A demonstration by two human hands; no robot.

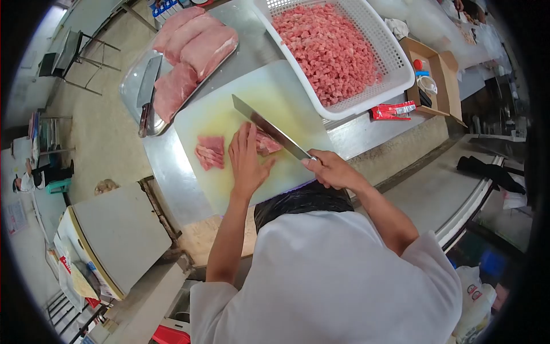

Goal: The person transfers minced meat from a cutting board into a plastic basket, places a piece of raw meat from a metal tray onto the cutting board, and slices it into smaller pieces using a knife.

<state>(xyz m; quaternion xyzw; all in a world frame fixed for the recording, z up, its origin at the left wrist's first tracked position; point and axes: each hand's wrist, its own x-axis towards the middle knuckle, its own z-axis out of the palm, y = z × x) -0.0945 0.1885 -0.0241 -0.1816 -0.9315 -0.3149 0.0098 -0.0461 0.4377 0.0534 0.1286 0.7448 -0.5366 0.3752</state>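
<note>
My right hand (331, 170) is closed round the handle of a kitchen knife (269, 127), whose long blade slants up and left over the cutting board (275, 77). Under and beside the blade lies a piece of raw meat (267, 143). My left hand (246, 155) grips that meat from its left side, fingers bent and pressed together at its edge. The fingertips are close to the blade. Left of this hand, several sliced strips of meat (209, 152) rest in a small group on the board. Part of the gripped piece is hidden by my fingers and the knife.
A white perforated basket (339, 110) of diced meat stands at the back right. Large meat slabs (197, 43) lie on a metal tray (130, 86) with a second knife (148, 86) at its left. A red packet (392, 111) and a cardboard box (451, 86) sit right of the basket.
</note>
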